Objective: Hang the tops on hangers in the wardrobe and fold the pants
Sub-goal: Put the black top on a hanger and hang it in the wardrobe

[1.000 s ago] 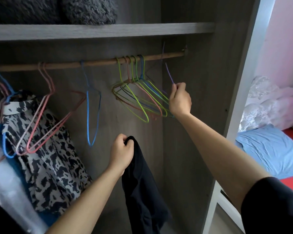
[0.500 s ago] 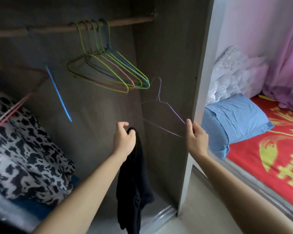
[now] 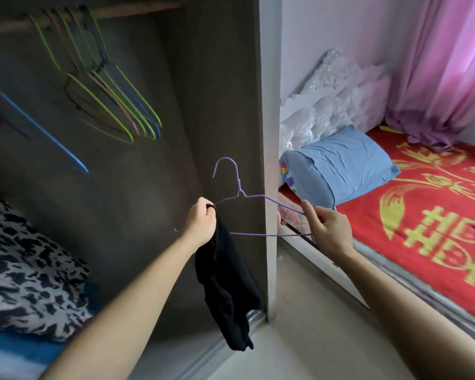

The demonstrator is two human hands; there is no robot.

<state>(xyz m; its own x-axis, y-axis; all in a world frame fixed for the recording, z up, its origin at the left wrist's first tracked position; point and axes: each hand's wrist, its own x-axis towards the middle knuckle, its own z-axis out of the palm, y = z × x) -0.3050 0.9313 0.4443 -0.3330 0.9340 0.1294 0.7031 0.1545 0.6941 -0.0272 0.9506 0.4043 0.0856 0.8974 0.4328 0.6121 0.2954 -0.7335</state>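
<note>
Left fingers (image 3: 206,209): curled tight round a bunch of the black soft cloth garment (image 3: 225,283), just below chest height.
Garment: hangs limp from my fist, in front of the grey wooden wardrobe side panel (image 3: 225,78). It is not on any hanger yet. I take it for one of the tops.
Right fingers (image 3: 309,213): pinching the right corner of the thin purple wire hanger (image 3: 239,185), forefinger laid along the upper wire.
Hanger: hook upward, held roughly level between my two hands. Its left tip reaches my left fist; whether it has entered the cloth I cannot tell.
Change: a second ago this hanger was up by the wooden rail (image 3: 148,8). I have since lifted it clear and brought it down to the garment, which my left fingers have gripped throughout.
Meaning: the fetching step looks done. Threading the hanger into the neck seems next, then back to the rail.
Wardrobe behind: a bundle of green, pink and blue wire hangers (image 3: 115,105) on the rail, a single blue hanger (image 3: 44,133) beside it, and a black-and-white spotted garment (image 3: 25,256) at lower left.
Beyond: a blue pillow (image 3: 340,171) on the red bed cover with yellow pattern (image 3: 428,250), and a pink curtain (image 3: 450,64) farthest off.
</note>
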